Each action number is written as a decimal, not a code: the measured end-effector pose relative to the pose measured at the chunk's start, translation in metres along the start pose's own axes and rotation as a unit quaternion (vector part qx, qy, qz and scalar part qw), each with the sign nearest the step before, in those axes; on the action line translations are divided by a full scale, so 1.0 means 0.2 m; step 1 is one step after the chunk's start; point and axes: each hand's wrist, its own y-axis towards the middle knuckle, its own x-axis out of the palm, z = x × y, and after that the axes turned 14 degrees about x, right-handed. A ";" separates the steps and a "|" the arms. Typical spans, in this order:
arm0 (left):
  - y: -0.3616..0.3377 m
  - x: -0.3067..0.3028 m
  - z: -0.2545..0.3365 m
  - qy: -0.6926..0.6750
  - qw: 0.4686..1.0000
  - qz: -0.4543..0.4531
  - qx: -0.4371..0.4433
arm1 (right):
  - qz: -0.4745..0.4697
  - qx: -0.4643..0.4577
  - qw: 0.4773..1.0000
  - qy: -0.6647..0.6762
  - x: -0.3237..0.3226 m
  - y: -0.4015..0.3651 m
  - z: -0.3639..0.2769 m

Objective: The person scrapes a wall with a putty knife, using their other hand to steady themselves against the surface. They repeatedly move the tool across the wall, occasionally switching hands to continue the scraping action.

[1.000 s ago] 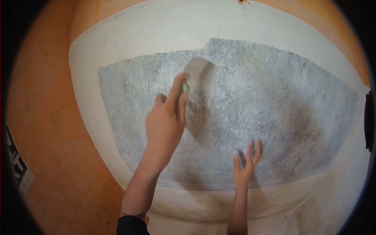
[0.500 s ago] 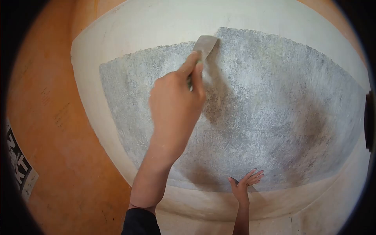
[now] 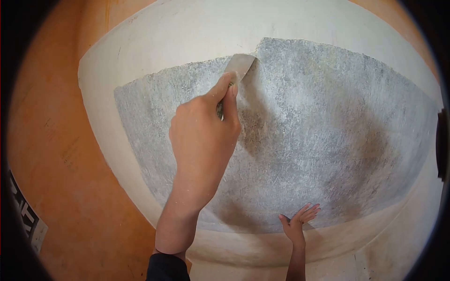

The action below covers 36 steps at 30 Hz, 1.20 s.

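My left hand [image 3: 204, 126], coming up from a dark sleeve, is closed round the handle of a putty knife [image 3: 240, 65]. Index finger and thumb pinch it near the blade; most of the handle is hidden in the fist. The wide metal blade meets the ragged border between the white coating [image 3: 187, 37] and the grey bare patch [image 3: 309, 112] of the wall, just left of a step in that border. Lower down, my right hand [image 3: 296, 225] is open with fingers spread, at the bottom edge of the grey patch, apparently resting on the wall.
An orange wall [image 3: 79, 187] lies to the left. On it, low at the far left, is a black and white printed sheet [image 3: 30, 220]. A dark object [image 3: 441, 145] juts in at the right edge. Shadows of the arms fall across the grey patch.
The putty knife and my left hand have shifted slightly down and left in view. The wall border also sits a little lower. My right hand appears slightly farther right, still spread.
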 end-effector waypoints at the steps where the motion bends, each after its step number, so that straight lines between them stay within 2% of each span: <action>1: 0.00 -0.01 -0.01 -0.004 1.000 -0.002 0.002 | 0.007 -0.003 1.000 0.001 0.00 0.00 0.00; 4: -0.02 0.00 -0.05 -0.047 0.999 -0.002 -0.013 | 0.001 -0.002 1.000 -0.003 -0.01 -0.01 -0.01; 7: 0.03 0.08 -0.06 -0.039 0.998 0.039 0.034 | 0.008 0.001 1.000 0.004 0.00 -0.01 0.00; 10: 0.07 0.01 -0.04 -0.077 0.995 0.051 0.040 | 0.003 0.002 1.000 0.012 -0.01 -0.01 -0.01; 11: 0.03 -0.05 -0.03 -0.064 0.998 -0.006 0.006 | 0.006 -0.002 1.000 0.011 -0.01 0.01 -0.01; 14: -0.02 0.03 -0.05 -0.071 0.997 -0.015 -0.014 | 0.007 0.001 1.000 0.004 0.01 -0.01 0.00; 20: -0.02 -0.03 -0.03 -0.079 0.996 -0.012 -0.038 | 0.014 -0.011 1.000 0.001 0.00 0.00 0.03; 31: 0.01 0.07 -0.10 -0.060 0.996 0.046 0.040 | -0.002 0.002 1.000 0.001 0.01 0.00 0.02; 34: 0.06 -0.06 -0.08 -0.066 0.998 -0.009 -0.008 | 0.013 -0.012 1.000 -0.003 0.02 -0.01 0.02; 36: 0.05 -0.07 -0.07 -0.030 0.999 -0.004 0.010 | 0.010 -0.009 1.000 -0.001 0.00 0.00 0.02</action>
